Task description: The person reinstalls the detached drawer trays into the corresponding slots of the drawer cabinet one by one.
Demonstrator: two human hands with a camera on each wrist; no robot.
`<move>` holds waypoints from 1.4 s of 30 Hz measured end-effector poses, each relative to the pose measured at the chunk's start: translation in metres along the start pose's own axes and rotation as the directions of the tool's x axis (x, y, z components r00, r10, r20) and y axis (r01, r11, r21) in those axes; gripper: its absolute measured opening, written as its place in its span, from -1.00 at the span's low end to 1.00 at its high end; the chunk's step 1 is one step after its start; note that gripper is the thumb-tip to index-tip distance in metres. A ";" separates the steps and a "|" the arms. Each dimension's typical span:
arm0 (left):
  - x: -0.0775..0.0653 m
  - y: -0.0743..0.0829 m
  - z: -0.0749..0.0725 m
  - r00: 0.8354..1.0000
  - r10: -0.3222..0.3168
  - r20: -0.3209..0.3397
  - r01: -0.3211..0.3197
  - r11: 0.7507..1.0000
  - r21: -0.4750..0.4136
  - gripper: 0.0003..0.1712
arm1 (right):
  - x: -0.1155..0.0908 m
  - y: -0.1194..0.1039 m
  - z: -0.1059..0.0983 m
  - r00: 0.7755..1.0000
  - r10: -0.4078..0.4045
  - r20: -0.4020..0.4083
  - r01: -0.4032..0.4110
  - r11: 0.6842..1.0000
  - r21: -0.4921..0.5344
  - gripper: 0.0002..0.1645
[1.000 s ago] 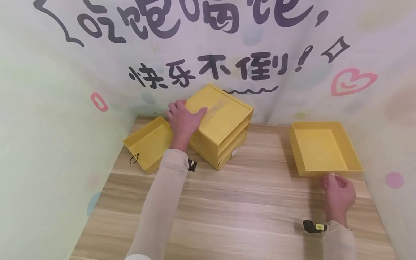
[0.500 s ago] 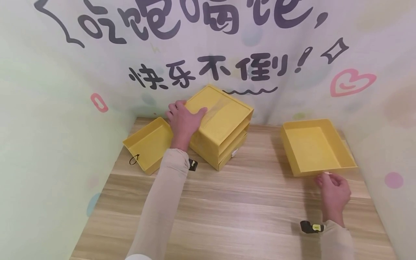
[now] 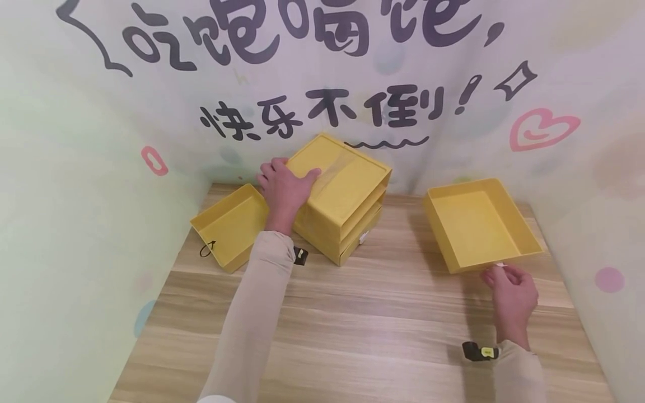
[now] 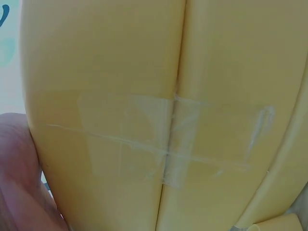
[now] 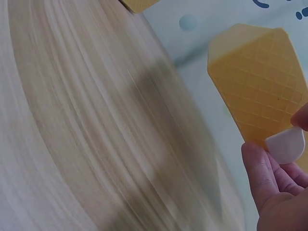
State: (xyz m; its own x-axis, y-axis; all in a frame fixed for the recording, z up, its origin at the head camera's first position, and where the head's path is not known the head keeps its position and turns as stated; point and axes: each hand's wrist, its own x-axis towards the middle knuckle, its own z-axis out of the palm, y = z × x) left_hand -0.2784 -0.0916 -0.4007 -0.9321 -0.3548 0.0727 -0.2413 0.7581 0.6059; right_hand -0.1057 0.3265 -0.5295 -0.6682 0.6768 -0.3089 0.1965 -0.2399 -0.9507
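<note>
In the head view, my left hand [image 3: 286, 190] rests spread on the top corner of a yellow drawer cabinet [image 3: 347, 179], thumb on the lid, other fingers at the far edge. Clear tape [image 4: 144, 139] crosses the cabinet's side in the left wrist view. Open slots show above a drawer with a white tab [image 3: 364, 237] at the cabinet's bottom. At the right, my right hand [image 3: 515, 296] pinches the white tab handle [image 5: 287, 146] of a loose yellow drawer [image 3: 473, 224]. This drawer is held above the table, apart from the cabinet.
Another yellow drawer [image 3: 232, 226] lies tilted left of the cabinet, with a black loop [image 3: 206, 248] at its front. The wood-grain table [image 3: 373, 336] is bounded by a printed back curtain [image 3: 353, 67] and side walls.
My right hand has carried the loose drawer leftward, towards the cabinet, turning it slightly. The left hand and the cabinet have stayed in place.
</note>
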 end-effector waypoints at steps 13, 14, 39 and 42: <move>-0.003 0.003 0.001 0.999 -0.035 -0.011 0.036 0.999 0.019 0.04 | -0.001 0.000 0.009 0.999 -0.020 0.038 0.023 0.998 -0.063 -0.78; -0.003 0.003 0.001 0.999 -0.038 -0.011 0.038 0.999 0.021 0.04 | -0.001 0.000 0.010 0.999 -0.022 0.037 0.025 0.998 -0.059 -0.78; -0.002 0.005 -0.001 0.996 -0.092 -0.007 0.092 0.994 0.057 0.08 | -0.010 0.001 0.026 0.991 -0.068 0.117 0.081 0.991 -0.108 -0.76; -0.002 0.004 -0.001 0.996 -0.091 -0.007 0.091 0.994 0.056 0.08 | -0.013 0.004 0.029 0.989 -0.073 0.126 0.087 0.990 -0.112 -0.76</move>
State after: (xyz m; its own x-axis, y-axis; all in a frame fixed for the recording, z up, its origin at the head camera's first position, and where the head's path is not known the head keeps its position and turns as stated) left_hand -0.2778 -0.0883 -0.3975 -0.9044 -0.4260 0.0231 -0.3399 0.7522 0.5645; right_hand -0.1170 0.2970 -0.5281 -0.7658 0.5993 -0.2331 0.2167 -0.1008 -0.9710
